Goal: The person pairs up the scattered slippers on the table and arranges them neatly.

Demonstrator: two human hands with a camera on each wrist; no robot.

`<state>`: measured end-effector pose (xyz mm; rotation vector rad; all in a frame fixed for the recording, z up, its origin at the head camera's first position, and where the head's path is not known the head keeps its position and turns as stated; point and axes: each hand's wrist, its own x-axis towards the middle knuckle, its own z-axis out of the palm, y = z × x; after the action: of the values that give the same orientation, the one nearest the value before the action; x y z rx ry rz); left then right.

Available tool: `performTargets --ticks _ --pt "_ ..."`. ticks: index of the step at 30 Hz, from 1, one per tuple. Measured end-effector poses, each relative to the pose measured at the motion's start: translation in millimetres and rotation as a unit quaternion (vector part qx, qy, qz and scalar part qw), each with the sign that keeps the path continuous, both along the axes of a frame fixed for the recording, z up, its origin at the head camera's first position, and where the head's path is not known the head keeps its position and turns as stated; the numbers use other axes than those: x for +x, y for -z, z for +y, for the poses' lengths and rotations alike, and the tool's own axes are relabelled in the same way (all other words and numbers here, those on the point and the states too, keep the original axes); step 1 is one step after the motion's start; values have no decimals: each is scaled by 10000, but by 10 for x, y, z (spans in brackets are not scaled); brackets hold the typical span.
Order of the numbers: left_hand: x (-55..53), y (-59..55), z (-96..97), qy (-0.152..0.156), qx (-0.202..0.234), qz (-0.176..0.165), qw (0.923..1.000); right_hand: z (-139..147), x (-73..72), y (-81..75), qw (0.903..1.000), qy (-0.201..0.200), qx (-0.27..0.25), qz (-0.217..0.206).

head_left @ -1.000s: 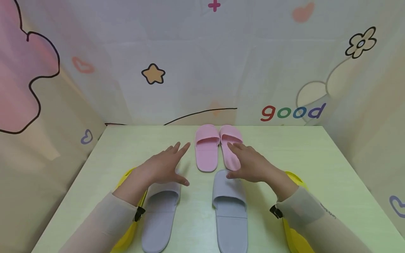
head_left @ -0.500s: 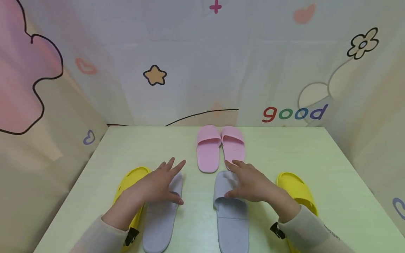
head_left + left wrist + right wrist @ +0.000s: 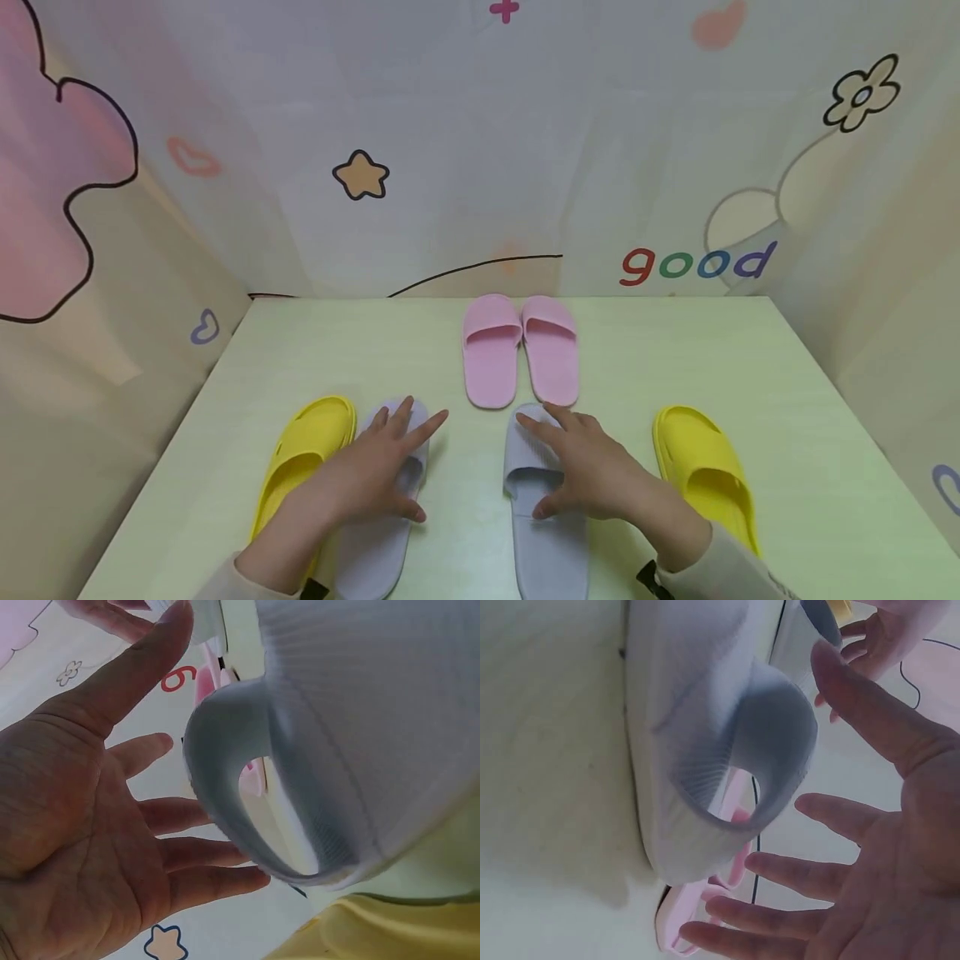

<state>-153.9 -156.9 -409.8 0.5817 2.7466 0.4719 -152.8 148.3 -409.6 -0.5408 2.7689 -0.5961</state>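
Observation:
Two grey slippers lie toe-forward on the pale table: the left grey slipper (image 3: 375, 558) and the right grey slipper (image 3: 551, 558). Over the left one hovers my left hand (image 3: 367, 475), fingers spread and nothing held. My right hand (image 3: 596, 471) is above the right one, its fingers also spread and free. In the left wrist view the open palm (image 3: 90, 825) faces the slipper's strap (image 3: 225, 750); a gap shows near the thumb. The right wrist view has the right palm (image 3: 900, 862) beside the other slipper's strap (image 3: 776, 742), apart from it. Each hand covers part of its slipper.
A pair of pink slippers, left (image 3: 491, 371) and right (image 3: 553, 362), stands at the back edge. One yellow slipper (image 3: 322, 425) lies just left of the grey pair, and another yellow slipper (image 3: 697, 450) lies farther right. Patterned cloth (image 3: 480, 167) walls the table's back and sides.
Both hands have drawn back toward me from near the pink slippers to above the grey ones, uncovering more of the pink and yellow slippers. The slippers stay where they were.

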Motion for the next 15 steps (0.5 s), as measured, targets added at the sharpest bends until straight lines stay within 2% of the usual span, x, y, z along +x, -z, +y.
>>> performTargets --ticks 8,15 --pt "88 67 11 -107 -224 -56 9997 -6 94 103 9996 -222 -44 -152" --pt "114 124 4 -120 -113 -34 9999 -16 144 175 9992 -182 113 -345"
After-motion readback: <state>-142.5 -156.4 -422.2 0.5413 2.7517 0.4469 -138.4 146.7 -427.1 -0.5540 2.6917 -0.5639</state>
